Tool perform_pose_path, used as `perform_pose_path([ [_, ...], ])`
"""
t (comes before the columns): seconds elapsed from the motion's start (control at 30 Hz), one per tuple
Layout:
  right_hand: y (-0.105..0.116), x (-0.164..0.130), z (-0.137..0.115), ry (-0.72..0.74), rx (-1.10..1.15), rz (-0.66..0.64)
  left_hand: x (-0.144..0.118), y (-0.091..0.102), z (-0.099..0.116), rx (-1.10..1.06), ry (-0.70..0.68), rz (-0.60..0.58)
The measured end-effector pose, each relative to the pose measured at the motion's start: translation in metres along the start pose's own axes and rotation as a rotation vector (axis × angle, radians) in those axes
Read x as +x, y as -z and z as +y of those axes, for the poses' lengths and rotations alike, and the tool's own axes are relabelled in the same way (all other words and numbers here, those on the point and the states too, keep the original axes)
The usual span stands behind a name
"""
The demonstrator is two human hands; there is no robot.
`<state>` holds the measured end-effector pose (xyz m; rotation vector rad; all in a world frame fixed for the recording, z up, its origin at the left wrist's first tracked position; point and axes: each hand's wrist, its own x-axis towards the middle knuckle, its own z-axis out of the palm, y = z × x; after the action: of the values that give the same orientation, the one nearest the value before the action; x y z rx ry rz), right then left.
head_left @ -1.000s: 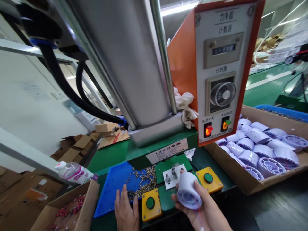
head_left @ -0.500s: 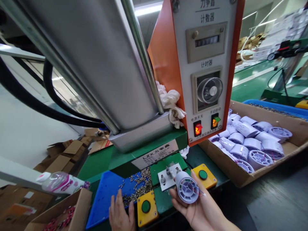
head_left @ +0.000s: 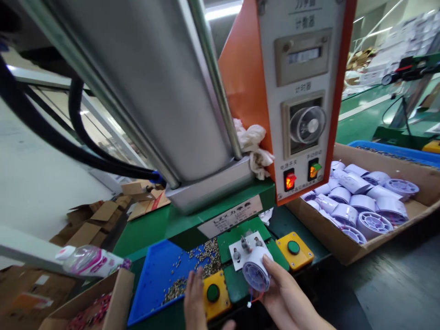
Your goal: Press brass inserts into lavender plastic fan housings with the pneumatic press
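Note:
My right hand (head_left: pixel 278 293) is closed around a white cylindrical housing (head_left: pixel 255 270) with a spoked end turned toward me. Thin red and blue wires with a small white connector (head_left: pixel 249 304) hang from it. Just behind it is the press's metal fixture plate (head_left: pixel 242 250) with small upright posts. My left hand (head_left: pixel 195 300) is open, fingers stretched up and thumb apart, holding nothing. It hovers beside the left yellow button box (head_left: pixel 216 294), in front of a blue tray (head_left: pixel 154 275) of small metal parts (head_left: pixel 175 289).
A press cylinder (head_left: pixel 165 91) and an orange control box (head_left: pixel 245 82) rise above the bench. To the right, a carton (head_left: pixel 360 252) holds several similar housings; a second yellow button box (head_left: pixel 294 250) stands nearer. A bottle (head_left: pixel 92 261) and a carton of red parts (head_left: pixel 120 293) are at left.
My right hand has turned the housing and shifted it slightly left; its wires now hang below. My left hand has moved right, closer to the left button box. The view has shifted slightly.

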<state>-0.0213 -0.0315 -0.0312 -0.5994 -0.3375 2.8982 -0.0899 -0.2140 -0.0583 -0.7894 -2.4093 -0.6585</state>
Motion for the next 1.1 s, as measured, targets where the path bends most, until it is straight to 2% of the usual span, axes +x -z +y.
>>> perform_pose_path([
  [0.1,0.002,-0.005,0.003,0.001,-0.053,0.004,0.004,0.004,0.038,-0.025,-0.129,-0.044],
  [0.2,-0.001,-0.011,0.003,-0.003,-0.095,-0.023,0.013,0.008,0.058,-0.055,-0.263,-0.023],
  [0.37,0.001,-0.011,0.009,0.077,-0.162,-0.062,0.018,0.013,0.066,-0.09,-0.322,-0.018],
  [0.53,0.011,-0.009,0.017,0.323,-0.439,0.009,0.007,0.01,0.072,-0.124,-0.364,-0.006],
  [0.6,0.012,-0.012,0.019,0.452,-0.564,0.052,-0.001,0.005,0.074,-0.098,-0.359,-0.028],
  [0.67,0.01,-0.014,0.018,0.51,-0.616,0.069,-0.012,-0.003,0.078,-0.065,-0.337,-0.032],
  [0.8,0.005,-0.014,0.011,0.392,-0.685,0.041,-0.036,-0.02,0.085,-0.013,-0.077,0.022],
  [0.87,0.009,-0.012,0.012,0.428,-0.754,0.023,-0.039,-0.021,0.085,-0.016,-0.02,0.021],
  [0.93,0.022,-0.01,0.02,0.577,-0.85,-0.001,-0.036,-0.014,0.081,-0.048,-0.115,0.001],
  [1.03,0.061,-0.009,0.048,0.85,-1.022,-0.09,-0.029,0.003,0.068,-0.081,-0.239,-0.038],
  [1.1,0.096,-0.005,0.07,0.886,-1.131,-0.21,-0.03,0.013,0.055,-0.071,-0.237,-0.091],
])
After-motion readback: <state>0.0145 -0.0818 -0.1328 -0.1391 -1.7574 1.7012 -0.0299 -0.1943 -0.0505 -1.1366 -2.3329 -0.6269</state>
